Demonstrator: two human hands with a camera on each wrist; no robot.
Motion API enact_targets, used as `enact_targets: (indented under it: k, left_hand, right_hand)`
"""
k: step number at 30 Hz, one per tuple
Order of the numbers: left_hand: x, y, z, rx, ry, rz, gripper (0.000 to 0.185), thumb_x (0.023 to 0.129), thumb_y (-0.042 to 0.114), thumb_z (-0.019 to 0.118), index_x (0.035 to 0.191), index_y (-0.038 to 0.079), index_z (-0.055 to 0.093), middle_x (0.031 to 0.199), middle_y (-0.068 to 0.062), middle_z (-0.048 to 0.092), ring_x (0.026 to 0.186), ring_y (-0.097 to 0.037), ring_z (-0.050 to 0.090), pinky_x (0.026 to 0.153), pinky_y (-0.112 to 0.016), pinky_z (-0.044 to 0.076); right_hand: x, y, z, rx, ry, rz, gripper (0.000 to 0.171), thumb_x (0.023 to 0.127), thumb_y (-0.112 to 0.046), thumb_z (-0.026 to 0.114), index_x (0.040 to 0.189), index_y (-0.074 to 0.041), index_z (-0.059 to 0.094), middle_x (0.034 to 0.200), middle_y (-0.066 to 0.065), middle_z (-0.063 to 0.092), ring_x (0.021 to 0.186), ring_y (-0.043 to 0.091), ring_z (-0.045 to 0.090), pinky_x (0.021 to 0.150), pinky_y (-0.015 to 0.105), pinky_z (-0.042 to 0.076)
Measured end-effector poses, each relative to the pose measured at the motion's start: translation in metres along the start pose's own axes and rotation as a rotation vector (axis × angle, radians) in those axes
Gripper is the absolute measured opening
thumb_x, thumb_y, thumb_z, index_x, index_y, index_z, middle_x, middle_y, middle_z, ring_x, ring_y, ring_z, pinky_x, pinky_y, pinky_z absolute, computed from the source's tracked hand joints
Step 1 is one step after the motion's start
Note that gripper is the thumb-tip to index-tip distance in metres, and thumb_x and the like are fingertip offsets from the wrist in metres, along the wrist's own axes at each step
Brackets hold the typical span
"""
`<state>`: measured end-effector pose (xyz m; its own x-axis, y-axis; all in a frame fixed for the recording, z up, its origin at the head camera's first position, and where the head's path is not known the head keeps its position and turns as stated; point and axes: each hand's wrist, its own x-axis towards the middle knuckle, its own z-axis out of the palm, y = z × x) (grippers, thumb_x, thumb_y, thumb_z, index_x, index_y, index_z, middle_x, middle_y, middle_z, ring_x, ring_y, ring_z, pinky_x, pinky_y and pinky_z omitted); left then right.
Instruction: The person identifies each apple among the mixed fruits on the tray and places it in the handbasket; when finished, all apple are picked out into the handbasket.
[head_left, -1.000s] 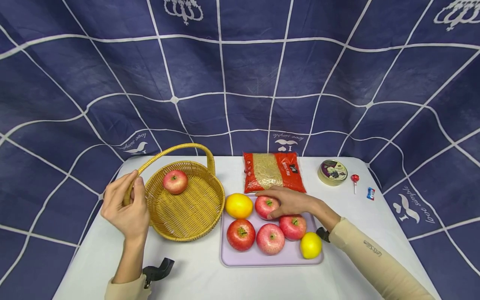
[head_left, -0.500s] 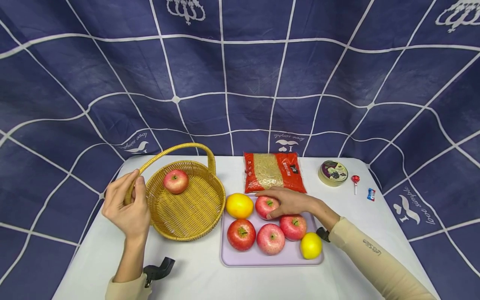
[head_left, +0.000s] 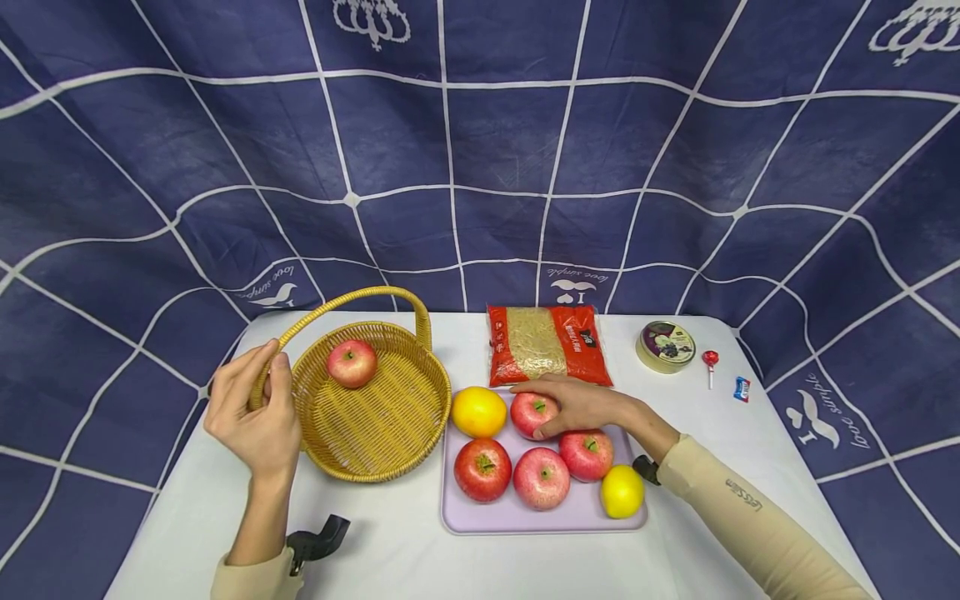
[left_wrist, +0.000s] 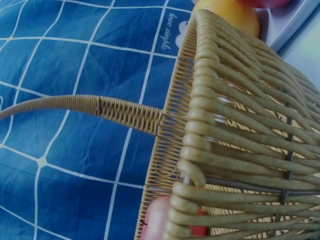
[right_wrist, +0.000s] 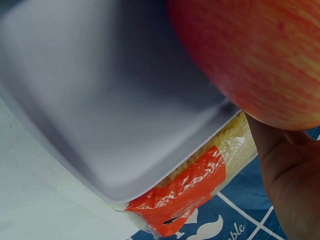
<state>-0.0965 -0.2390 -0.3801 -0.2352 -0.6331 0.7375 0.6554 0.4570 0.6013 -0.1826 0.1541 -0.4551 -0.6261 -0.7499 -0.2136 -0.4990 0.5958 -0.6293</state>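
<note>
— Which hand has the fruit?

— The right hand [head_left: 581, 404]. Its fingers are curled over the apple [head_left: 531, 412] at the back of the lavender tray [head_left: 525, 521], thumb on the near side, so the apple sits right under the palm and the grip looks closed round it. In the right wrist view the apple [right_wrist: 260, 55] fills the top corner, with the tray floor beneath it; I can't tell whether it has left the tray.

— And the other hand?

— The left hand [head_left: 258, 417] pinches the wicker basket [head_left: 367, 454] at its rim, where the handle [head_left: 337, 304] meets it, thumb and fingers closed on the weave. It has no fruit.

— So where does the basket lie from the held apple?

— Off to the left of the right hand's grip, just past the orange [head_left: 477, 411], which sits between apple and basket, close to the basket wall. One apple in the basket [head_left: 350, 363] lies toward its far side. The handle arches over the back, so the near side is open from above.

— Anything close to the grip?

— The red noodle packet [head_left: 545, 343] just beyond the fingertips, three more apples and a lemon [head_left: 621, 491] on the near side.
</note>
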Motion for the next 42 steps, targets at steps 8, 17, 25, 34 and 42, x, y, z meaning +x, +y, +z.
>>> enact_targets:
  k: [8,17,25,34,42]
  left_hand:
    - [-0.0003,-0.0016,-0.0007,0.004,-0.003,0.005,0.010,0.081,-0.007,0.075,0.090,-0.011,0.076,0.088,-0.023,0.070,0.076,-0.010,0.057,0.059,-0.008,0.038]
    - [-0.0002,-0.0029,-0.0012,-0.012,-0.009,-0.001,0.010,0.081,-0.007,0.074,0.090,-0.012,0.076,0.088,-0.023,0.070,0.075,-0.010,0.057,0.058,-0.007,0.039]
    - [0.0003,0.0010,0.0006,-0.016,-0.008,-0.005,0.010,0.081,-0.008,0.074,0.090,-0.012,0.076,0.088,-0.024,0.070,0.074,-0.009,0.056,0.058,-0.008,0.039]
    - [-0.0002,-0.0045,-0.0015,-0.005,-0.006,0.000,0.010,0.081,-0.008,0.074,0.090,-0.011,0.077,0.088,-0.022,0.070,0.074,-0.009,0.056,0.058,-0.008,0.039]
    - [-0.0003,-0.0031,-0.0012,0.003,-0.012,0.005,0.010,0.081,-0.007,0.074,0.090,-0.012,0.076,0.089,-0.022,0.071,0.075,-0.009,0.057,0.059,-0.007,0.039]
  right_hand:
    - [0.0005,-0.0006,-0.0004,0.011,-0.005,0.028,0.073,0.082,-0.038,0.081,0.148,-0.029,0.050,0.142,-0.010,0.052,0.128,0.016,0.047,0.111,0.047,0.040]
    - [0.0015,-0.0003,0.0000,0.013,-0.001,0.033,0.072,0.082,-0.038,0.081,0.147,-0.029,0.052,0.141,-0.010,0.053,0.126,0.015,0.048,0.109,0.045,0.041]
    - [0.0015,0.0007,0.0005,0.023,0.019,0.025,0.070,0.081,-0.035,0.081,0.145,-0.032,0.054,0.138,-0.011,0.053,0.121,0.013,0.049,0.106,0.042,0.044]
    - [0.0026,-0.0009,-0.0008,0.040,0.061,-0.002,0.070,0.080,-0.037,0.082,0.144,-0.029,0.055,0.135,-0.014,0.055,0.119,0.010,0.050,0.103,0.040,0.046]
    - [0.0017,-0.0030,-0.0012,0.050,0.101,0.020,0.070,0.080,-0.042,0.081,0.143,-0.029,0.053,0.129,-0.013,0.056,0.115,0.010,0.052,0.099,0.040,0.048]
